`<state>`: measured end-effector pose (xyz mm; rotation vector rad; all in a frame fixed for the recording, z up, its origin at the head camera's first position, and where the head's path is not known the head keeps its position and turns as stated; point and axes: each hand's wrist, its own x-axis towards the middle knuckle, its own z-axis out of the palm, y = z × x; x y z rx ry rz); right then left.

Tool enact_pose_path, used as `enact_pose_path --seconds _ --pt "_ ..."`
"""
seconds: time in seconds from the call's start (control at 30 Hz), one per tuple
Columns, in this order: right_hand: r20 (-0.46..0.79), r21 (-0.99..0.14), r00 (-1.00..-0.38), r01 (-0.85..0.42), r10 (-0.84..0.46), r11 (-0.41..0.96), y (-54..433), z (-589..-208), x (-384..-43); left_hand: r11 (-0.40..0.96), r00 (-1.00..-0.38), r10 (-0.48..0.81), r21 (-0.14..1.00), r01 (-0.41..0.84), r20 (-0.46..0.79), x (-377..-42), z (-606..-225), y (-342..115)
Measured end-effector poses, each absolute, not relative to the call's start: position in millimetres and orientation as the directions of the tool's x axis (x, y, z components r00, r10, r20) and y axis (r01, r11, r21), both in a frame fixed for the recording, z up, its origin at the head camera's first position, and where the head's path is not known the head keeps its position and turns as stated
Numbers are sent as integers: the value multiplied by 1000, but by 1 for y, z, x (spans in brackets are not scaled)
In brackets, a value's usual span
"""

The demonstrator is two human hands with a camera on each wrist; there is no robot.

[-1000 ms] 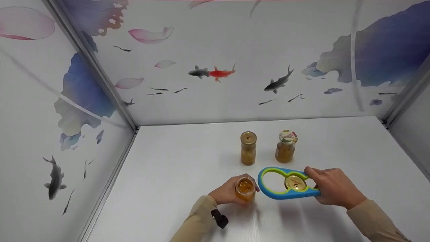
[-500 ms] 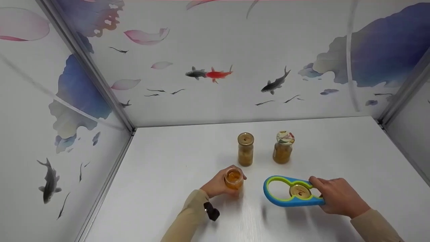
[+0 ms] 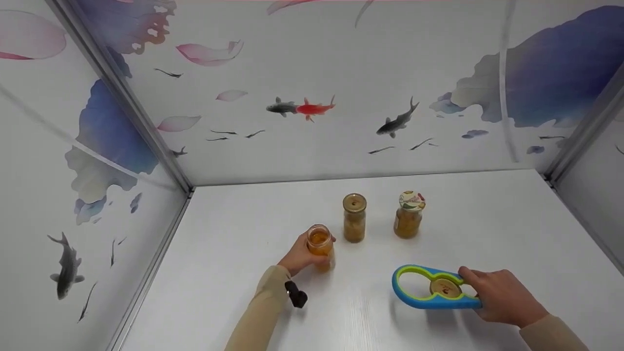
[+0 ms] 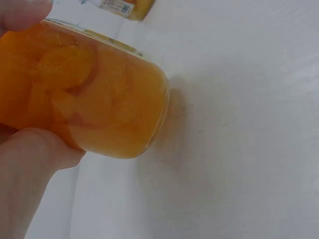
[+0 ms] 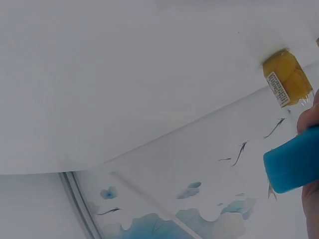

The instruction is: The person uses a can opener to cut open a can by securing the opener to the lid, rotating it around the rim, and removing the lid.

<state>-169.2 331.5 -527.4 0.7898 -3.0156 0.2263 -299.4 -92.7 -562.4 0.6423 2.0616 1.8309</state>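
Observation:
My left hand grips a lidless glass jar of orange fruit pieces in liquid, its open mouth facing up. Seen from the left wrist, thumb and fingers wrap the jar close over the white table. On the right, my right hand holds a blue and green jar opener by its narrow end. A gold lid sits within the opener's smaller ring. Only the blue handle end shows in the right wrist view.
Two closed jars stand farther back on the white table: a tall one with a gold lid and a shorter one with a patterned lid. Printed white walls bound the table at the back and sides.
My left hand has carried the open jar leftward and away from me, beside the tall jar. My right hand has drawn the opener and lid right and nearer to me.

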Motion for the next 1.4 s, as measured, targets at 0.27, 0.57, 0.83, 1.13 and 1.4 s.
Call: enact_pose_path --seconds 0.27,0.57,0.83,1.13,1.4 --pt "43 -137 -878 -478 -477 868 334 -529 -166 94 -906 423 994 55 10 -311 -568 -100" --pt "44 -127 -883 -470 -468 874 333 -525 -166 146 -929 370 989 23 -33 -325 -566 -105" --pt "36 -121 -892 -451 -450 884 330 -525 -166 179 -953 271 980 -84 -132 -335 -566 -114" --pt "23 -136 -897 -440 -442 888 326 -525 -166 230 -969 189 967 -113 -158 -342 -568 -117" --pt "71 -127 -883 -470 -465 873 326 -527 -166 239 -973 189 967 -86 -133 -342 -564 -115"
